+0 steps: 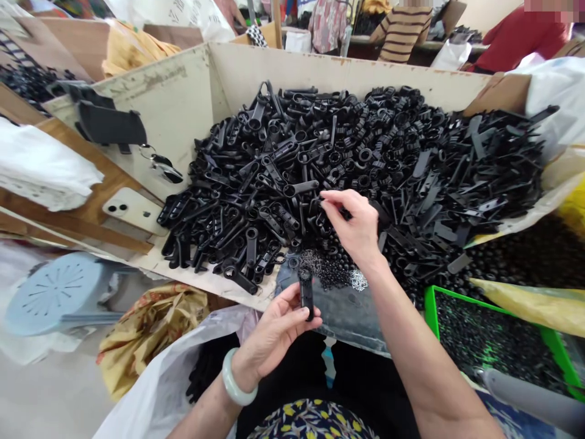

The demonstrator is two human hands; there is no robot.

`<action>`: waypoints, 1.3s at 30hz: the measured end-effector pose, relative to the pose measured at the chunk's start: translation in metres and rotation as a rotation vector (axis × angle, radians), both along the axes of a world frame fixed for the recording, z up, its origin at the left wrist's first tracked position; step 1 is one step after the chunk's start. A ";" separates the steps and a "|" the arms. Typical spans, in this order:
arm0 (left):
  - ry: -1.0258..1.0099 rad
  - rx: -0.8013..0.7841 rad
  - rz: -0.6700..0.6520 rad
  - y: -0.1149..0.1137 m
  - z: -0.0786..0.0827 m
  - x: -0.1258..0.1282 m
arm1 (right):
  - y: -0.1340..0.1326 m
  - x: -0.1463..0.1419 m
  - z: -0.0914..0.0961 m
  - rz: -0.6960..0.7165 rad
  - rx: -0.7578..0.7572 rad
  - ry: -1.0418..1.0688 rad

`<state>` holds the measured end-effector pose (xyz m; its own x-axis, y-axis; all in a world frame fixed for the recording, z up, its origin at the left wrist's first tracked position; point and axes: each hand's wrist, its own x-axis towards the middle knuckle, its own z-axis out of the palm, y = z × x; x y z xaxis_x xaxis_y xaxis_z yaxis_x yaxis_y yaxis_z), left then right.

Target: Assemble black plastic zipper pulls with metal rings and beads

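A big heap of black plastic parts point(347, 164) fills a shallow cardboard tray point(183, 103) in front of me. My left hand point(278, 332), with a pale green bangle on its wrist, pinches one black part point(306, 291) upright just in front of the tray's near edge. My right hand point(354, 225) reaches into the heap with fingers pinched on another black part point(343, 213). A small pile of tiny black rings and springs point(331, 268) lies between the hands.
A white phone point(134, 210) and keys point(162, 166) lie left of the heap. A green bin point(493, 332) of small black pieces stands at right, a white bag point(169, 378) under my left arm, a grey stool point(59, 292) at left. People sit beyond the tray.
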<state>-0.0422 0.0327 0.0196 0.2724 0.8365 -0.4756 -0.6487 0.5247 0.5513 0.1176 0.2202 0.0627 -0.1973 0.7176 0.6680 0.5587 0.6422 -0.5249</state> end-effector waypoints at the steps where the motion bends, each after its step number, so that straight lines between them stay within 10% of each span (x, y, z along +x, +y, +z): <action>1: 0.009 0.013 -0.001 0.000 -0.001 0.001 | -0.010 0.011 0.002 -0.033 0.052 0.019; 9: 0.050 0.077 -0.047 -0.004 -0.010 0.005 | -0.030 0.105 -0.030 -0.607 0.316 -0.066; 16: 0.049 0.091 -0.075 -0.009 -0.005 0.007 | -0.034 0.108 -0.037 -0.641 0.146 -0.175; 27: 0.458 0.153 -0.142 -0.011 -0.011 0.006 | -0.173 0.057 -0.063 0.082 -0.490 0.038; 39: 0.529 0.138 -0.348 -0.028 -0.021 0.033 | -0.186 0.061 -0.080 0.211 -0.601 -0.052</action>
<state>-0.0087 0.0049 -0.0012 0.2974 0.8044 -0.5144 -0.0759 0.5569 0.8271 0.1790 0.0337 -0.0176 -0.3963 0.9063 0.1466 0.4872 0.3430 -0.8031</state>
